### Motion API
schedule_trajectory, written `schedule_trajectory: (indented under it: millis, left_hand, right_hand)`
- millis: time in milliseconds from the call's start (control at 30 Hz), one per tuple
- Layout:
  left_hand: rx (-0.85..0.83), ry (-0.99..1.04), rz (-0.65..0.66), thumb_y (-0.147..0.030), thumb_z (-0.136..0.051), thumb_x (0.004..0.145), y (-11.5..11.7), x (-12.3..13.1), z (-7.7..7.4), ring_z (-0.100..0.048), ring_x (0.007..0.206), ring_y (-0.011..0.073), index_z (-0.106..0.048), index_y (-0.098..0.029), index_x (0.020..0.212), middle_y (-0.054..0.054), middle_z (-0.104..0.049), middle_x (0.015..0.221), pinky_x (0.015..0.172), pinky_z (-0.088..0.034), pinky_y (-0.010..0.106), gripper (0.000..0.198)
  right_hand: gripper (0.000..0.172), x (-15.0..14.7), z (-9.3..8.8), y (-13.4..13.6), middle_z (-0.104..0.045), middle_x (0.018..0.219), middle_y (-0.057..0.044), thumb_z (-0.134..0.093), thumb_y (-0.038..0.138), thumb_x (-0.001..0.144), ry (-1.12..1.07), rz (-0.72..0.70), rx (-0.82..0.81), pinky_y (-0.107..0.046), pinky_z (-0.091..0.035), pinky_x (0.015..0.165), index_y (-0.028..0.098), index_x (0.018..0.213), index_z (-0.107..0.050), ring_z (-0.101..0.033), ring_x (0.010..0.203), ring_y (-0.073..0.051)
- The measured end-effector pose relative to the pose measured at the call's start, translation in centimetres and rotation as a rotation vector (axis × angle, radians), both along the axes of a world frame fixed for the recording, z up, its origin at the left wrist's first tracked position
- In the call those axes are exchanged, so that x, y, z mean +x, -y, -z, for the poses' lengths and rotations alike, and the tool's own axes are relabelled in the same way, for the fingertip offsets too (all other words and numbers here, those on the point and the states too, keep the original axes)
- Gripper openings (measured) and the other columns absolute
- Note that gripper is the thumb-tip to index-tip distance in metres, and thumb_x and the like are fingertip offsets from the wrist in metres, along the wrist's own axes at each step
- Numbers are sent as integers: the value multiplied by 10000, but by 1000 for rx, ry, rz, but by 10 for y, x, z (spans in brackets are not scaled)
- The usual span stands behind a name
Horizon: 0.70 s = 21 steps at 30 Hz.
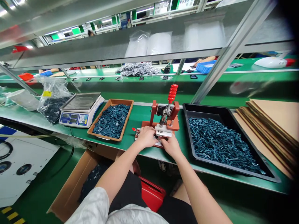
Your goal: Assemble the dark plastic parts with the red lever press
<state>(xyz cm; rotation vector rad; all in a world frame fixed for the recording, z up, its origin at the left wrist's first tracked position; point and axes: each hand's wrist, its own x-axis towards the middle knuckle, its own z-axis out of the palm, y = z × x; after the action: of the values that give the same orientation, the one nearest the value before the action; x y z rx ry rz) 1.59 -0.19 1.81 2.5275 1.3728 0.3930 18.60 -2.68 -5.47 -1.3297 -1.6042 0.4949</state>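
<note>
My left hand (146, 137) and my right hand (171, 145) sit close together on the white-and-metal jig (161, 133) at the foot of a red-handled toggle press (168, 109). The fingers curl down over the jig, and whatever lies beneath them is hidden. A small red-tipped lever (134, 129) sticks out left of my left hand. To the left stands a wooden tray (111, 119) of dark teal parts. To the right lies a black tray (221, 141) heaped with similar parts.
A digital scale (80, 109) and a plastic bag of dark parts (52, 102) stand left on the green bench (130, 119). Stacked cardboard sheets (268, 130) lie right. An open carton (74, 183) sits below. Across the shelving, a co-worker's hand (202, 61) reaches near a blue bin (205, 66).
</note>
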Motion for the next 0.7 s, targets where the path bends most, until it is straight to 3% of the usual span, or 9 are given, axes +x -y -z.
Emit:
schedule_trajectory:
  millis: [300,433,500,567,633,700]
  left_hand:
    - [25,73,2,-282,-801,787,4,1,1,-589,1089,299,-731,-184,957,78,-681,1077,1003,-460,455,208]
    - [121,258,76,-196,-734,824,17,-17,6,-549,1208,264,-706,-204,1056,70,-645,1239,1110,-417,432,234]
    - [244,419,-47,-216,-654,886,19,-35,9,-509,1277,253,-667,-216,1145,80,-596,1330,1149,-390,433,260]
    - [346,580,-277,-293,-576,946,15,-52,10,-500,1294,263,-618,-199,1202,116,-578,1338,1155,-382,461,276]
    - [318,696,-436,-366,-466,1004,5,-57,10,-515,1290,266,-545,-168,1283,155,-567,1342,1135,-406,466,351]
    - [197,692,-404,-395,-333,1047,-3,-49,10,-514,1311,254,-473,-153,1365,172,-545,1382,1130,-420,452,424]
  right_hand:
    - [324,4,-3,4,-684,1143,-118,-508,334,919,112,1,76,-471,-517,968,198,1118,-725,-630,1061,-292]
    - [315,8,-4,3,-668,1178,-121,-528,309,901,108,-24,80,-459,-517,997,191,1113,-729,-633,1089,-281]
    - [313,7,-6,3,-672,1157,-124,-520,300,905,115,-38,99,-452,-522,994,186,1104,-731,-638,1081,-280]
    - [315,6,-8,3,-676,1133,-124,-503,292,914,131,-45,111,-444,-527,988,187,1101,-734,-641,1072,-280]
    - [323,4,-11,4,-674,1130,-124,-489,290,921,133,-41,111,-439,-529,984,190,1106,-735,-641,1072,-280]
    - [335,4,-13,5,-671,1136,-125,-490,291,910,109,-31,106,-445,-524,989,188,1121,-730,-640,1073,-283]
